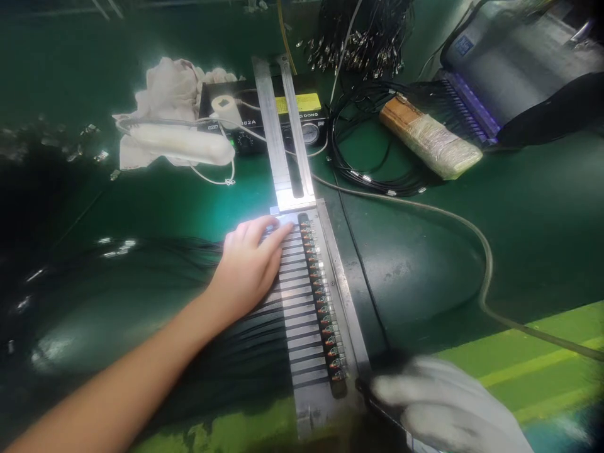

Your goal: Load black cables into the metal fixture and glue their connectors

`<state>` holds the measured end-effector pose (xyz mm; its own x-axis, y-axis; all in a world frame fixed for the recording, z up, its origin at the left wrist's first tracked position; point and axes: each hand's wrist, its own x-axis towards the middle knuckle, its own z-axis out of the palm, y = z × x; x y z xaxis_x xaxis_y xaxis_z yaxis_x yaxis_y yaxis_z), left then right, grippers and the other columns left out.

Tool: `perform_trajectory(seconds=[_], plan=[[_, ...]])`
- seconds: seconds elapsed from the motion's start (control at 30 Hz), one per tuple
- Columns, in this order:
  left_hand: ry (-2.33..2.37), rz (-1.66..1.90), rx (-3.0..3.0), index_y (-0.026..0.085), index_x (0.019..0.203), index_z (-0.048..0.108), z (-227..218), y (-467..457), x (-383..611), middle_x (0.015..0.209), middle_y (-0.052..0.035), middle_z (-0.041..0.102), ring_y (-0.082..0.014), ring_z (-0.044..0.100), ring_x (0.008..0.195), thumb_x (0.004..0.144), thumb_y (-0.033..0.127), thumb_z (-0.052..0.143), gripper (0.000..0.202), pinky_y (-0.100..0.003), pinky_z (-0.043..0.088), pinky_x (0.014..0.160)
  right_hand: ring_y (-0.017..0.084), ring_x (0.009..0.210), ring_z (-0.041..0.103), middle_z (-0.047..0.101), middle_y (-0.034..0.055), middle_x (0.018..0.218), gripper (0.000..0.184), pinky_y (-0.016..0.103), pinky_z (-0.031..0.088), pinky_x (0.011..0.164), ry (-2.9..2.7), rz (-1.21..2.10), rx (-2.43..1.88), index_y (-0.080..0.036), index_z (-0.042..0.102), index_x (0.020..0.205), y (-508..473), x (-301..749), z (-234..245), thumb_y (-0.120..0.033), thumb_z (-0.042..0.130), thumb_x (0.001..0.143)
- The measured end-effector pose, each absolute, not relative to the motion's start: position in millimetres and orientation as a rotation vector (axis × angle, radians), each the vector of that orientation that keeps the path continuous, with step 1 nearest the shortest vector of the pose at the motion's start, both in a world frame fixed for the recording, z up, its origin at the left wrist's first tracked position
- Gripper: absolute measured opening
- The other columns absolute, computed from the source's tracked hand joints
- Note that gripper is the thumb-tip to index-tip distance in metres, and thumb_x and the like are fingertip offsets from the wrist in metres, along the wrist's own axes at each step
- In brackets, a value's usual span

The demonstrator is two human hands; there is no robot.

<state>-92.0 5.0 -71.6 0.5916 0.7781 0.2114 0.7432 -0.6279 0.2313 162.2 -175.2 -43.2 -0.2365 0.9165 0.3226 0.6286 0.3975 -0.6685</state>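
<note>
My bare left hand (250,258) lies palm down, fingers extended, on the far end of a slotted metal fixture (302,368). Black cables (264,321) run in from the left and sit side by side in its slots. Their stripped ends, with small orange and metallic parts (328,308), line up over the dark groove on the right. A long metal flap (271,119) with a slot extends from the fixture's far end. My right hand (453,402), in a white glove, is curled by the near right corner. It grips a slim dark thing (382,409), too blurred to name.
Behind stand a black control box (250,141) with a dial and a white cloth (165,88). To the right are coiled black cables (358,176), a wrapped block (434,138) and a grey machine (509,56). A grey cord (486,264) crosses the green table (425,270).
</note>
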Motion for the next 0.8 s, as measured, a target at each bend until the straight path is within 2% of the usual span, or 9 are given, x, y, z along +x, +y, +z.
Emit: perform_trajectory(seconds=[0.13,0.33,0.47,0.6,0.8], plan=[[1.289,0.455,2.696,0.013,0.133,0.057,-72,5,-93,0.129,-0.0178,0.055,-0.0326,0.052,0.113,0.1,0.022,0.035,0.041,-0.049,0.044,0.09,0.018,0.063,0.073,0.077,0.0037,0.075,0.051,0.024,0.062,0.061,-1.99,0.577,-1.31,-0.025,0.07,0.07,-173,164,-38,-0.052,0.042,0.102],[1.279,0.478,2.692,0.013,0.133,0.056,-72,5,-93,0.129,-0.0179,0.055,-0.0328,0.052,0.114,0.1,0.021,0.035,0.04,-0.05,0.044,0.091,0.017,0.062,0.072,0.077,0.0028,0.077,0.049,0.022,0.06,0.058,-1.993,0.591,-1.329,-0.025,0.067,0.066,-174,163,-40,-0.05,0.044,0.102],[1.298,0.447,2.676,0.015,0.133,0.056,-72,5,-93,0.13,-0.0175,0.054,-0.0322,0.052,0.114,0.101,0.023,0.034,0.04,-0.05,0.044,0.09,0.016,0.059,0.071,0.077,0.004,0.079,0.053,0.024,0.059,0.061,-1.951,0.593,-1.267,-0.024,0.068,0.071,-175,163,-47,-0.055,0.038,0.103],[1.303,0.429,2.67,0.016,0.134,0.055,-72,5,-93,0.131,-0.0173,0.054,-0.0318,0.051,0.115,0.101,0.024,0.033,0.04,-0.05,0.044,0.091,0.013,0.058,0.069,0.077,0.0039,0.085,0.053,0.023,0.057,0.061,-1.971,0.604,-1.212,-0.023,0.063,0.073,-169,162,-45,-0.054,0.035,0.104],[1.307,0.426,2.672,0.017,0.134,0.055,-71,5,-93,0.131,-0.0169,0.054,-0.0316,0.051,0.115,0.101,0.024,0.033,0.04,-0.049,0.043,0.091,0.015,0.057,0.071,0.076,0.0036,0.074,0.052,0.022,0.058,0.058,-1.917,0.41,-1.198,-0.022,0.06,0.072,-165,159,-36,-0.048,0.032,0.106]])
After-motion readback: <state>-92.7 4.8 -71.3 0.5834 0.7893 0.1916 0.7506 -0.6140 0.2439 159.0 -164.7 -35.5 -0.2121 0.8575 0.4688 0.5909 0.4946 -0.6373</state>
